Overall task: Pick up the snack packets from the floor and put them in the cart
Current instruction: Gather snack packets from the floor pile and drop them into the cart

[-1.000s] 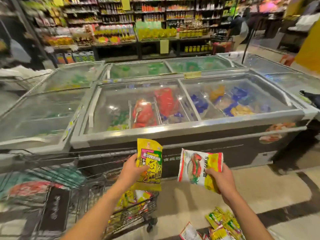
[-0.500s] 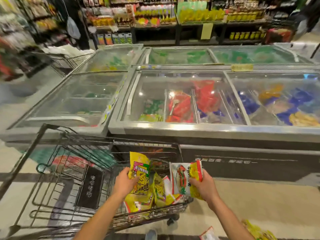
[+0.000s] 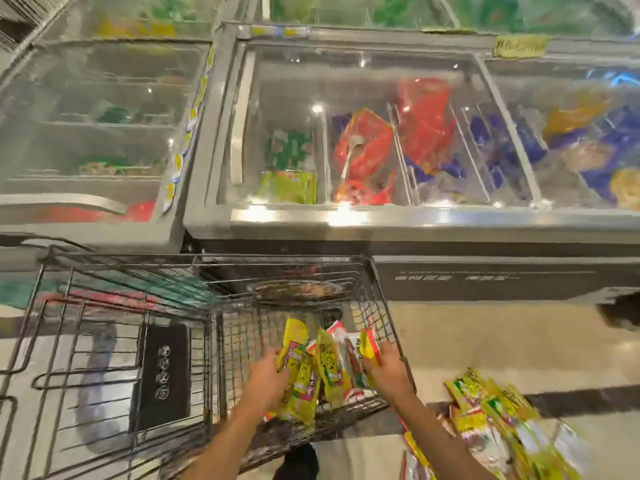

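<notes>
Reaching into the cart [image 3: 377, 292], your left hand [image 3: 268, 375] grips a yellow packet [image 3: 294, 344], your right hand [image 3: 388, 370] a red-yellow one [image 3: 360, 348]; freezers [image 3: 381, 223] stand beyond, blurred packets [image 3: 498, 420] on the floor [image 3: 502, 341].

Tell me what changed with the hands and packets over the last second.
Both hands carried their packets from above the floor down into the cart. The left hand holds the yellow packet, the right hand the red-and-white packet, now among packets there. Unchanged: the floor pile remains.
</notes>
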### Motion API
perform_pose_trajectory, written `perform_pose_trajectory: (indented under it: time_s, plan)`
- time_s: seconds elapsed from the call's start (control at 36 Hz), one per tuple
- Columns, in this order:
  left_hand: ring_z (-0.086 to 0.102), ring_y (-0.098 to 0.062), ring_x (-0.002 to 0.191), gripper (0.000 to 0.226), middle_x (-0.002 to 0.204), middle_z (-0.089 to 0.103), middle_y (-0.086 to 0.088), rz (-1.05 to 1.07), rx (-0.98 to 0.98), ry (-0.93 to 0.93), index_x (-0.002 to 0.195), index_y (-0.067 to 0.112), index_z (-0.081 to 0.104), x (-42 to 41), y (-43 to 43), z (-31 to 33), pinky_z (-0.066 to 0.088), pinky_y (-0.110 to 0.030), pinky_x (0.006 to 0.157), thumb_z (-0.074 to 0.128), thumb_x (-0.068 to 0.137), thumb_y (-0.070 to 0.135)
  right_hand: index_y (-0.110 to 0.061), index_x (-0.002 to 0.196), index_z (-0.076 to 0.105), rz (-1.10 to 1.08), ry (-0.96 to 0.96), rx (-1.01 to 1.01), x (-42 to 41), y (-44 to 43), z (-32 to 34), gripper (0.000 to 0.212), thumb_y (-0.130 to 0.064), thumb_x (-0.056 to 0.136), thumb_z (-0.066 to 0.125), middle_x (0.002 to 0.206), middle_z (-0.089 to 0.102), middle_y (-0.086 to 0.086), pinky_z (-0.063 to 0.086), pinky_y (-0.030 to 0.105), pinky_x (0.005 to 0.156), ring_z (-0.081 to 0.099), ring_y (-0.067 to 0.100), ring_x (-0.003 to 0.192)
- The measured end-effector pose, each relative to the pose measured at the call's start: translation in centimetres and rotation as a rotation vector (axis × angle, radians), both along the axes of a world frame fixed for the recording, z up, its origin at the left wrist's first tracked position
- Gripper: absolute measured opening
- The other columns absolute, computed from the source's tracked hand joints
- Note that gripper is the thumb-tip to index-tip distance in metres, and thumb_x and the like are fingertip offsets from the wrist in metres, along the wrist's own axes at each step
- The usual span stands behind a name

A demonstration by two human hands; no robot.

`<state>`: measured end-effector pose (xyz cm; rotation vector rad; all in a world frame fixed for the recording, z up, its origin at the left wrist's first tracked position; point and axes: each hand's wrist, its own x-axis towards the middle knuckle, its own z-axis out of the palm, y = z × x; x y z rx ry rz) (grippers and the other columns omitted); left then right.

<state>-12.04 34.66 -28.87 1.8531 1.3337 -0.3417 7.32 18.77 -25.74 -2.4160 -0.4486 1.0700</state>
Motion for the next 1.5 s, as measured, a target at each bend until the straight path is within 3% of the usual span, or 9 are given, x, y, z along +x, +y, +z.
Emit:
perform_pose_trajectory:
  time_s: [0.08,0.22,0.36,0.61,0.75,0.89,1.11,1.36,1.5]
  plan:
    - [0.062,-0.022,0.108,0.046,0.118,0.065,-0.003,-0.151,-0.004,0.103,0.137,0.025,0.040,-0.3,0.2,-2.4,0.051,-0.038,0.090,0.052,0.095,0.037,-0.018,0.102,0.048,-0.001,0.019,-0.001,-0.9,1.0,-1.2,0.009,-0.023,0.095,0.052,0.103,0.063,0.009,0.049,0.039,0.082,0.060,0.028,0.097]
    - [0.057,-0.021,0.091,0.041,0.105,0.064,-0.004,-0.159,-0.100,0.092,0.137,0.017,0.039,0.6,-0.6,-3.2,0.046,-0.034,0.076,0.049,0.100,0.030,-0.013,0.120,0.043,0.008,0.045,-0.067,-1.9,2.1,-3.6,0.025,-0.024,0.098,0.046,0.105,0.062,0.010,0.043,0.031,0.074,0.060,0.030,0.097]
    - [0.062,-0.023,0.108,0.054,0.138,0.053,-0.008,-0.227,-0.188,0.057,0.145,0.024,0.032,0.6,-1.0,-3.3,0.052,-0.036,0.085,0.054,0.096,0.036,-0.019,0.109,0.044,0.038,0.108,-0.058,-2.8,2.4,-3.8,0.012,-0.016,0.100,0.037,0.082,0.055,-0.004,0.035,0.027,0.057,0.050,0.011,0.069]
    - [0.060,-0.015,0.107,0.046,0.131,0.058,-0.003,-0.215,-0.230,-0.205,0.141,0.028,0.042,3.0,0.0,0.3,0.052,-0.029,0.087,0.056,0.097,0.021,-0.019,0.104,0.055,-0.038,0.148,0.074,-1.9,0.9,-1.1,0.012,-0.022,0.095,0.048,0.103,0.063,0.001,0.041,0.026,0.064,0.057,0.014,0.081]
    - [0.063,-0.011,0.080,0.036,0.120,0.066,0.001,-0.319,-0.151,-0.358,0.130,0.029,0.051,6.7,0.6,4.7,0.055,-0.027,0.068,0.055,0.095,0.020,-0.028,0.091,0.055,-0.048,0.029,0.193,1.3,-1.9,3.1,0.012,-0.017,0.095,0.053,0.091,0.066,-0.006,0.044,0.018,0.063,0.059,0.011,0.074]
    - [0.062,-0.013,0.104,0.041,0.118,0.064,-0.009,-0.483,-0.118,-0.534,0.131,0.015,0.053,12.9,-1.0,11.5,0.045,-0.006,0.082,0.062,0.092,0.007,-0.018,0.097,0.056,-0.122,-0.101,0.299,5.2,-6.2,9.0,0.009,-0.010,0.094,0.055,0.085,0.062,-0.009,0.038,0.002,0.064,0.054,-0.009,0.068]
    - [0.056,-0.015,0.111,0.041,0.123,0.057,-0.002,-0.719,-0.048,-0.714,0.131,0.015,0.053,22.6,-10.1,21.9,0.038,0.000,0.078,0.064,0.092,0.008,-0.016,0.094,0.060,-0.303,-0.321,0.415,9.7,-17.2,16.9,0.010,-0.006,0.091,0.059,0.088,0.065,0.004,0.042,0.012,0.068,0.057,0.012,0.077]
    - [0.055,-0.003,0.113,0.044,0.128,0.058,0.010,-1.049,0.026,-0.835,0.136,0.033,0.048,28.8,-23.0,28.0,0.047,-0.026,0.099,0.061,0.094,0.028,-0.023,0.100,0.062,-0.485,-0.497,0.453,11.8,-32.5,21.6,0.015,-0.012,0.090,0.062,0.106,0.068,-0.006,0.051,0.025,0.083,0.064,0.005,0.091]
    - [0.056,-0.003,0.110,0.047,0.128,0.059,0.009,-1.172,0.040,-0.823,0.138,0.029,0.049,30.2,-30.2,27.8,0.037,-0.001,0.083,0.062,0.093,0.024,-0.030,0.097,0.061,-0.584,-0.513,0.464,10.8,-40.7,22.0,0.014,-0.018,0.091,0.061,0.107,0.065,-0.015,0.049,0.028,0.087,0.062,0.006,0.098]
